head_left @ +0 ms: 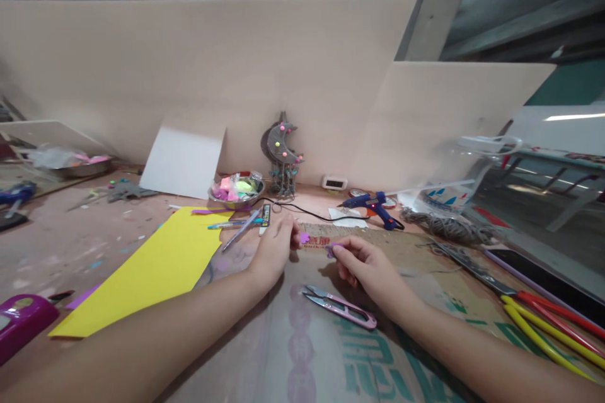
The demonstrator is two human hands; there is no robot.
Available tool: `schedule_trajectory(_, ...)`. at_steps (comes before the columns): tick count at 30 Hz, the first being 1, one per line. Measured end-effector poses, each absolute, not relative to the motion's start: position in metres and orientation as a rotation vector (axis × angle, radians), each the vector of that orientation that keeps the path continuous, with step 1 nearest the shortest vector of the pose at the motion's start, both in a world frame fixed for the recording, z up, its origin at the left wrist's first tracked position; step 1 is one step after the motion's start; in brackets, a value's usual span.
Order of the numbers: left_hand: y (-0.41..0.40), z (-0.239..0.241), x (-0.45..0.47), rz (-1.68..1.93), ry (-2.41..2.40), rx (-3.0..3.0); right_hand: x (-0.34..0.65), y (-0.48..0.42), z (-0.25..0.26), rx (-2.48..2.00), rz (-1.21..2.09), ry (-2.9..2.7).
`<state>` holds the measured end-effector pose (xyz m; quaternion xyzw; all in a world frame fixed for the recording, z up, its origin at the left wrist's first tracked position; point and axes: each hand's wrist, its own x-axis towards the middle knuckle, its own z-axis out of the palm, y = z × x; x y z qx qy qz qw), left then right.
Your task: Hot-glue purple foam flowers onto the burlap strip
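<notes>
Printed cardboard [326, 362] covers the near middle; yellow paper [155, 271] lies to its left. Over the cardboard's far part are the left hand [278, 242] and, farther right, the right hand [363, 259]. Pink snips [336, 312] lie nearer, between them. The left fingers pinch a purple piece [305, 237]; the right fingertips grip a purple scrap [333, 250].

Has 2 bare forearms [161, 340], tapering to slim wrists [253, 277]; ends in a bare left hand [278, 242] and bare right hand [366, 266].
</notes>
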<state>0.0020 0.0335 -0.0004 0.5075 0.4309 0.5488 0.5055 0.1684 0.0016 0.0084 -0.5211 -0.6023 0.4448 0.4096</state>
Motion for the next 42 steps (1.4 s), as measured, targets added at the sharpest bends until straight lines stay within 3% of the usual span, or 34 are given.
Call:
schedule_trajectory(13, 0.026, 0.001, 0.004, 1.129, 1.026, 1.582, 0.17, 0.002, 0.009, -1.285, 1.099, -1.543)
schedule_trajectory(42, 0.023, -0.002, 0.005, 1.159, 1.048, 1.727, 0.168, -0.002, 0.014, -1.284, 1.067, -1.565)
